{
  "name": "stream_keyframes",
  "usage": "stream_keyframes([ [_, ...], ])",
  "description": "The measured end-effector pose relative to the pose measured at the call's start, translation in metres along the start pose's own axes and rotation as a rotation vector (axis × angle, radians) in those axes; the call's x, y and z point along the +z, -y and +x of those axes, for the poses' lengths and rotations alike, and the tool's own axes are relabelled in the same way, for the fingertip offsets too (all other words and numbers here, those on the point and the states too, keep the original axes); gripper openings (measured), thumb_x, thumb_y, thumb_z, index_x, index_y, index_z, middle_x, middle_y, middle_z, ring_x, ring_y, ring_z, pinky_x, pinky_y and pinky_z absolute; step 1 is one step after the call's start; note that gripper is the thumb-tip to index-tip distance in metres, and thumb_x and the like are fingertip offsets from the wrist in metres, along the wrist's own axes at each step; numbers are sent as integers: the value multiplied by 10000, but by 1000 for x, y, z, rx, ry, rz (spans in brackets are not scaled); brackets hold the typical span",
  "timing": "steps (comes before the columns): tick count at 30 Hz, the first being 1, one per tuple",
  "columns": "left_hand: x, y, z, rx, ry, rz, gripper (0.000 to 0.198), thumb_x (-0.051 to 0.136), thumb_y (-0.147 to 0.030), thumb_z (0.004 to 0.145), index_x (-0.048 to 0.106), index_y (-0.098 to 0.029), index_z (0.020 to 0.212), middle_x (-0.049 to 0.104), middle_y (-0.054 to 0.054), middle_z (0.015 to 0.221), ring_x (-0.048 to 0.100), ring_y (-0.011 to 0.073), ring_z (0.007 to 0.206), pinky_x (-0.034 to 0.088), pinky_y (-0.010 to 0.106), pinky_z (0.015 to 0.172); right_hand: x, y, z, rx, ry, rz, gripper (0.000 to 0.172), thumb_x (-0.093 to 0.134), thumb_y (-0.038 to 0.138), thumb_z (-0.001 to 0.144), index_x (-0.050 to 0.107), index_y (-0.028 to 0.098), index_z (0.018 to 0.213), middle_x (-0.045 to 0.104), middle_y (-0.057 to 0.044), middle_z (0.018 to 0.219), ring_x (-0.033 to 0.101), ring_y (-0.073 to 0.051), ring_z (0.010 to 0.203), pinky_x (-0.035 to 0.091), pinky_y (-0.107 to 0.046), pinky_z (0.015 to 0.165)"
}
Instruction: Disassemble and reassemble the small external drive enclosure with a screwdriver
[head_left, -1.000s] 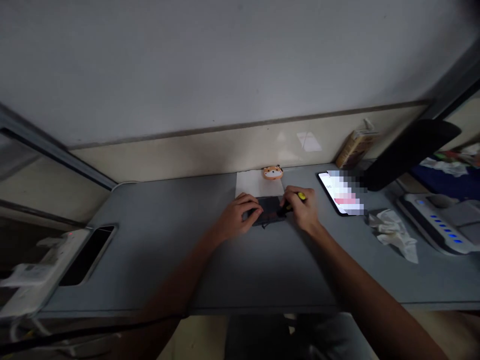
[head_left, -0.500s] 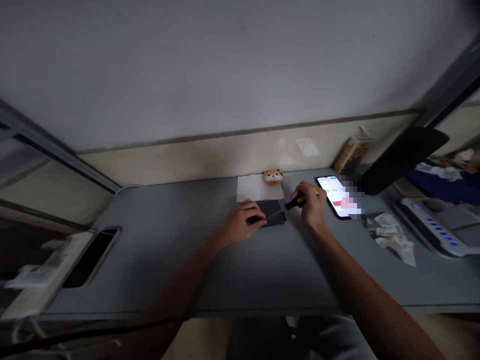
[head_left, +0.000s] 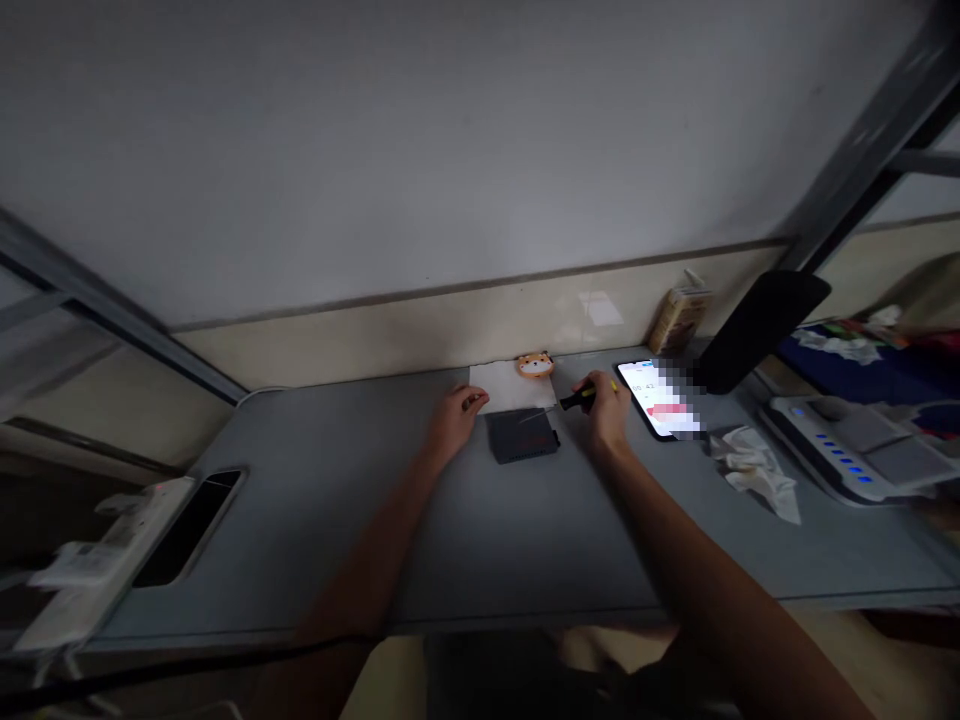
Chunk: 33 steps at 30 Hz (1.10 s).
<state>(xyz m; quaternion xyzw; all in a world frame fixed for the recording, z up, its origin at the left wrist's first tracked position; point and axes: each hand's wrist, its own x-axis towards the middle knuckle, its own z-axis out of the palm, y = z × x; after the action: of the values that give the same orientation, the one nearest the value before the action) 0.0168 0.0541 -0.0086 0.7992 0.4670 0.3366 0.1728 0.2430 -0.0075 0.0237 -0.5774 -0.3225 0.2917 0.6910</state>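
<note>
Our left hand (head_left: 454,416) has just released the dark box (head_left: 523,440), now unsteadied; grip pinched together, contents unclear. Our right hand (head_left: 609,408) clamps the screwdriver (head_left: 575,400).

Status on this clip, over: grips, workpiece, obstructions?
Left grip curled at white paper's edge, contents unclear. Right grip holding screwdriver, shaft over dark box's far side. Dark box flat on desk, nothing else seen over it.

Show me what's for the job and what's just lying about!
Likely for the job: screwdriver in the right hand; dark flat box; maybe white paper by the left hand.
Apparently just lying about: orange animal-faced thing; lit phone; dark-screened phone; crumpled tissue; carton.
</note>
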Motion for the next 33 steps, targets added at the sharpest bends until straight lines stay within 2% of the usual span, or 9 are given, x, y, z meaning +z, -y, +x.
stream_keyframes([
  [5, -6, 8, -3, -10, -24, 22, 167, 606, -254, 973, 769, -215, 965, 713, 51, 926, 673, 193, 869, 541, 317, 828, 1, 1, 0, 23, -17, 22, 270, 514, 450, 661, 553, 232, 505, 543, 3, 480, 454, -135, 460, 345, -259, 422],
  [9, -15, -5, -18, 23, -26, 26, 234, 512, -276, 1021, 739, -221, 1038, 724, 56, 980, 672, 200, 945, 534, 336, 908, 0, 5, 1, 40, -52, 53, 252, 544, 437, 641, 550, 229, 498, 540, 9, 491, 465, -130, 475, 344, -256, 435],
  [12, -14, -26, -32, 62, 146, 21, 219, 538, -352, 1018, 702, -221, 1080, 711, 45, 932, 679, 198, 847, 550, 343, 858, -2, 5, 3, 17, -72, 55, 255, 548, 422, 676, 547, 228, 510, 539, 14, 488, 471, -129, 471, 340, -250, 432],
  [16, -10, -47, -45, 65, 267, 37, 496, 739, -451, 887, 588, -230, 1305, 662, 103, 1171, 673, 284, 1045, 567, 420, 893, -4, 4, 5, -28, -114, 5, 263, 524, 400, 708, 596, 219, 531, 551, 12, 491, 489, -133, 470, 353, -247, 435],
  [19, -17, -42, -43, 81, 369, -68, 497, 724, -372, 910, 559, -259, 1365, 631, 107, 1244, 657, 276, 1134, 568, 420, 955, -5, 4, 4, -60, -136, -50, 282, 509, 399, 719, 613, 216, 532, 546, 10, 487, 489, -134, 468, 352, -251, 438],
  [24, -28, -17, -30, 114, 492, -212, 490, 610, -162, 934, 591, -341, 1390, 631, 66, 1318, 638, 239, 1212, 528, 409, 1060, -5, 7, 1, -146, -80, -160, 301, 492, 392, 750, 557, 227, 508, 521, 11, 484, 464, -132, 476, 336, -259, 454],
  [28, -20, -14, -29, 33, 396, -234, 459, 458, -102, 965, 641, -321, 1325, 655, 46, 1333, 611, 221, 1273, 484, 414, 1122, -4, 11, -7, -239, 66, -248, 279, 481, 341, 718, 545, 231, 469, 504, 12, 473, 469, -139, 502, 339, -274, 490],
  [31, -11, -19, -34, -9, 291, -227, 352, 519, -222, 996, 635, -282, 1323, 666, 78, 1273, 622, 233, 1238, 496, 423, 1106, -3, 14, -13, -286, 135, -268, 275, 474, 319, 720, 555, 233, 472, 500, 12, 472, 482, -145, 507, 349, -285, 506],
  [33, -9, -22, -36, -14, 303, -246, 360, 565, -253, 985, 627, -290, 1337, 651, 86, 1264, 630, 237, 1214, 514, 417, 1084, -3, 16, -16, -304, 166, -280, 283, 474, 311, 739, 554, 233, 478, 502, 11, 474, 486, -147, 504, 351, -288, 507],
])
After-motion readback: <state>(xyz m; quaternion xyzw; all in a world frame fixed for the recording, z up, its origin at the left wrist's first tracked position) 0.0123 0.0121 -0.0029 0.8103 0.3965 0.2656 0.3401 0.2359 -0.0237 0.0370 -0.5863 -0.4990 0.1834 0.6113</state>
